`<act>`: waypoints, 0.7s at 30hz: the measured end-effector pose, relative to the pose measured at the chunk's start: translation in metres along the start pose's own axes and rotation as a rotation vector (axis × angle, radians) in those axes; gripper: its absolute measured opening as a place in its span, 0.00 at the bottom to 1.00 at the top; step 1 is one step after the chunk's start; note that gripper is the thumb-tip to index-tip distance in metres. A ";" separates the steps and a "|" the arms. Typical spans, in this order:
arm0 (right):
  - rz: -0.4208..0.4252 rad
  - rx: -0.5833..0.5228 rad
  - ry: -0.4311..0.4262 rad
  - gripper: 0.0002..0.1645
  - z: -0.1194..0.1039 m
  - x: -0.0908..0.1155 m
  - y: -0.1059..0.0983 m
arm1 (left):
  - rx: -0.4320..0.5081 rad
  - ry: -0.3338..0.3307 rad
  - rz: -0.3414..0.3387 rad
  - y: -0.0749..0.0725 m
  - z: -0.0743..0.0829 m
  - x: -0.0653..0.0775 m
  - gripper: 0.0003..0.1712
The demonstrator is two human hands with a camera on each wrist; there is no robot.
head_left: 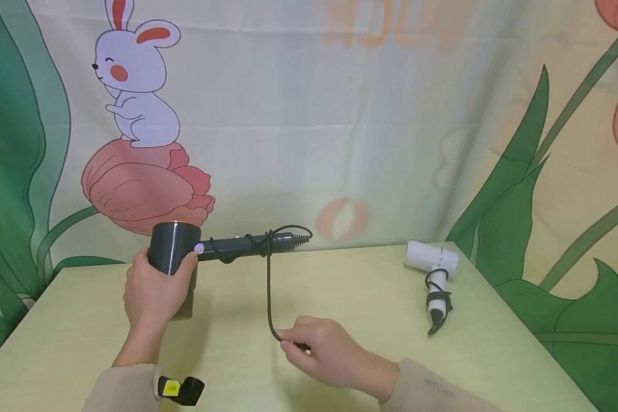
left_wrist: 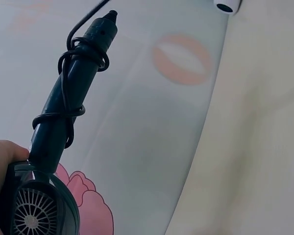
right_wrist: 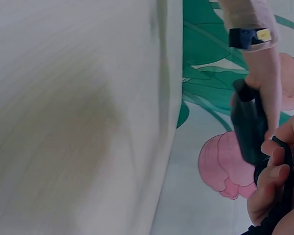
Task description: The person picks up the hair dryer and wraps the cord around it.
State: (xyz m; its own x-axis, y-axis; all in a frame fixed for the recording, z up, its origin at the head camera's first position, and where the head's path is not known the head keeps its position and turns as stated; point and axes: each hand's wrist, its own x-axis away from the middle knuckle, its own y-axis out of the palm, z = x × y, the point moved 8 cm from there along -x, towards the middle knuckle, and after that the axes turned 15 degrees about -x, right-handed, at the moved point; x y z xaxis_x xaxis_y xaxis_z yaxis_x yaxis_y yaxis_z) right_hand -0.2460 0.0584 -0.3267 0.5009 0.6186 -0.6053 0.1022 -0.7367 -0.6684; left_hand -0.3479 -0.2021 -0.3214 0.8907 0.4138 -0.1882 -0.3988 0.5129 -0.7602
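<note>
My left hand (head_left: pixel 157 289) grips the barrel of a dark hair dryer (head_left: pixel 173 246), holding it above the table with its handle pointing right. The black cord (head_left: pixel 269 286) is wound in loops around the handle (left_wrist: pixel 68 98), and a free length hangs down from near the handle's end. Lower and to the right, my right hand (head_left: pixel 329 352) pinches that hanging cord between thumb and fingers. In the right wrist view, its curled fingers (right_wrist: pixel 268 193) lie around a dark stretch of cord. The left wrist view shows the round grille (left_wrist: pixel 33 215) on the barrel's end.
A white hair dryer (head_left: pixel 432 257), its black cord wrapped round the handle, lies at the table's right rear. The pale table (head_left: pixel 226 355) ends at a printed curtain (head_left: pixel 268 143) behind it. A black strap with a yellow label (head_left: pixel 181 390) is by the left sleeve.
</note>
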 end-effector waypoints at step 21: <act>-0.123 -0.263 0.591 0.15 0.092 0.014 0.016 | 0.099 -0.029 -0.082 0.000 0.003 0.005 0.51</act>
State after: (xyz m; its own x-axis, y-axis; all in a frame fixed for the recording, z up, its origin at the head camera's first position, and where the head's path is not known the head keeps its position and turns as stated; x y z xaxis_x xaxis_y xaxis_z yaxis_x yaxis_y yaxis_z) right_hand -0.3164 0.0803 -0.3862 0.8522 0.5037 -0.1413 0.3580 -0.7585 -0.5445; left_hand -0.3445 -0.1980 -0.3204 0.9150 0.3883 -0.1092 -0.3461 0.6166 -0.7072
